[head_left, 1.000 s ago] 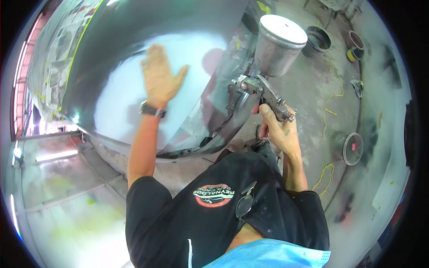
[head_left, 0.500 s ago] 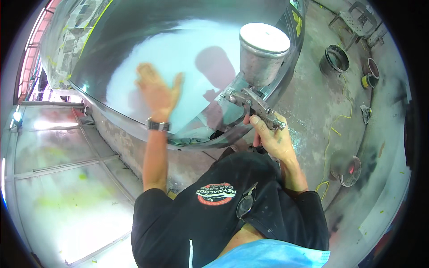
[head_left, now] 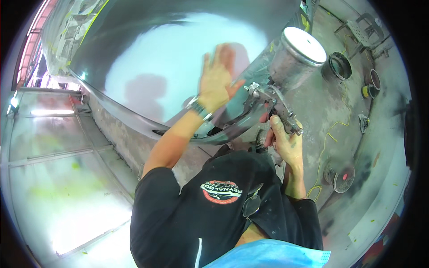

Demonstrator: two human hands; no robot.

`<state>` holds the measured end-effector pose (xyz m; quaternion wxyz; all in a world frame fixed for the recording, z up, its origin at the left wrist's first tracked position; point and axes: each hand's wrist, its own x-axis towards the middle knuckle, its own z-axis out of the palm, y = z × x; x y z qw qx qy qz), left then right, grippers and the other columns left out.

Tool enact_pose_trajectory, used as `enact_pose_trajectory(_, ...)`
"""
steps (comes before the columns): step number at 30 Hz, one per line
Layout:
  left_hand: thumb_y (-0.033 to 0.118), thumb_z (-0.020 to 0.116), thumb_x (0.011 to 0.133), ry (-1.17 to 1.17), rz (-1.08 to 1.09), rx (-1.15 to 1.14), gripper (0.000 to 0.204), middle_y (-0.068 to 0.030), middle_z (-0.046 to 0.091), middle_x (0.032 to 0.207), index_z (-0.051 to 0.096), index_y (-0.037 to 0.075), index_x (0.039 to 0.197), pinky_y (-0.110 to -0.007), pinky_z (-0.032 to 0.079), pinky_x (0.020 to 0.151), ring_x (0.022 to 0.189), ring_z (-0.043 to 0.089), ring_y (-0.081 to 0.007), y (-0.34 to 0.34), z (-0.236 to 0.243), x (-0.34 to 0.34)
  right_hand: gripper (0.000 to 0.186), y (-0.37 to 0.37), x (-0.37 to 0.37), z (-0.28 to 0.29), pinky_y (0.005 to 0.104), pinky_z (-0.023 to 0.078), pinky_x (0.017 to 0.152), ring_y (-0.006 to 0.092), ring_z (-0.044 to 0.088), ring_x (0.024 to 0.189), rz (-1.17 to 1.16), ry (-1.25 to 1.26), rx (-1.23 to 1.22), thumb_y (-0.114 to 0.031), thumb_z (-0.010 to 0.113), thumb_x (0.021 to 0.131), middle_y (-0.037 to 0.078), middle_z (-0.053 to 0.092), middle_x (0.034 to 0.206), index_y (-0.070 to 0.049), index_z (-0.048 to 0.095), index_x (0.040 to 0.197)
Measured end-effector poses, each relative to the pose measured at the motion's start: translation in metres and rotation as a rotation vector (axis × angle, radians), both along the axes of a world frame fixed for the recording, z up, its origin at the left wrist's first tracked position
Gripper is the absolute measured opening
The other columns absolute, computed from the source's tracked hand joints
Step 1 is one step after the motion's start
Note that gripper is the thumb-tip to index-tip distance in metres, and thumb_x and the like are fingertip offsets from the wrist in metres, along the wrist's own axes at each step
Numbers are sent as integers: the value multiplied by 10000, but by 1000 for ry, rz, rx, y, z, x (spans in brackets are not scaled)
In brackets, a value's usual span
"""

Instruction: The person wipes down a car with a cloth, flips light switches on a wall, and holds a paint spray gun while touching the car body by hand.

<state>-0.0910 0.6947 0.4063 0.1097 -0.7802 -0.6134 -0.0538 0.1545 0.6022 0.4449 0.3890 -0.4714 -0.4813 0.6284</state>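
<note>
In front of me curves a dark car body panel (head_left: 129, 20) with a broad pale, whitish patch (head_left: 134, 62) on it. My left hand (head_left: 216, 82), a watch at its wrist, is spread open over that patch near its right part; whether it touches the surface I cannot tell. My right hand (head_left: 286, 138) grips a metal spray gun (head_left: 273, 102) by its handle, with the cup (head_left: 292, 64) on top tilted to the right. The gun is just off the panel's right edge. Some of the right fingers are hidden behind the gun.
Plastic masking (head_left: 67, 40) covers the far left. Low on the left is a metal-framed panel (head_left: 49, 138). To the right, a black bucket (head_left: 337, 67), a small can (head_left: 368, 92), a grey chair (head_left: 364, 33) and a yellow cord (head_left: 333, 137) are on the floor.
My left hand has swept right across the pale patch and slightly up. My right hand has carried the spray gun rightward, away from over the panel, and its cup leans more.
</note>
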Motion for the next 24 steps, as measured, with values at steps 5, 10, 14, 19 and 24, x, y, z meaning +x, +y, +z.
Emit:
enact_pose_trajectory(5, 654, 602, 906, -46, 320, 196, 1062, -266, 177, 1680, 227, -61, 1595, -590, 82, 1251, 1578, 135, -380, -100, 11, -132, 379, 1, -15, 3, 224, 399, 460, 75, 567, 498, 53, -13, 25, -297, 577, 1049, 36, 704, 945, -9, 649, 1285)
enact_pose_trajectory(10, 702, 529, 941, -111, 762, 323, 1075, -290, 163, 1676, 199, -89, 1590, -643, 78, 1229, 1573, 142, -402, -98, 31, -230, 359, -6, -30, 14, 223, 398, 474, 71, 566, 514, 148, 31, -13, -283, 612, 1027, 21, 701, 906, -5, 674, 1246)
enact_pose_trajectory(14, 694, 534, 926, -4, 525, 328, 1064, -299, 160, 1672, 225, -83, 1585, -707, 72, 1197, 1574, 116, -415, -95, 4, -138, 364, -8, -39, 12, 226, 411, 474, 72, 580, 536, 232, 37, -15, -268, 616, 1024, 35, 703, 965, 3, 659, 1263)
enact_pose_trajectory(19, 597, 616, 888, 47, 236, 38, 984, -197, 149, 1709, 263, 38, 1617, -694, 78, 1208, 1585, 99, -391, -120, -44, -37, 335, -15, -48, 12, 235, 441, 485, 76, 570, 545, 295, 95, -31, -233, 642, 1020, 48, 689, 972, 15, 649, 1244)
enact_pose_trajectory(24, 443, 744, 825, -77, 231, 37, 1005, -194, 181, 1705, 268, 63, 1625, -657, 78, 1227, 1581, 125, -403, -143, -14, -99, 284, -21, -47, 9, 247, 456, 493, 73, 554, 552, 392, 51, -47, -223, 683, 1009, 14, 631, 819, 18, 653, 1156)
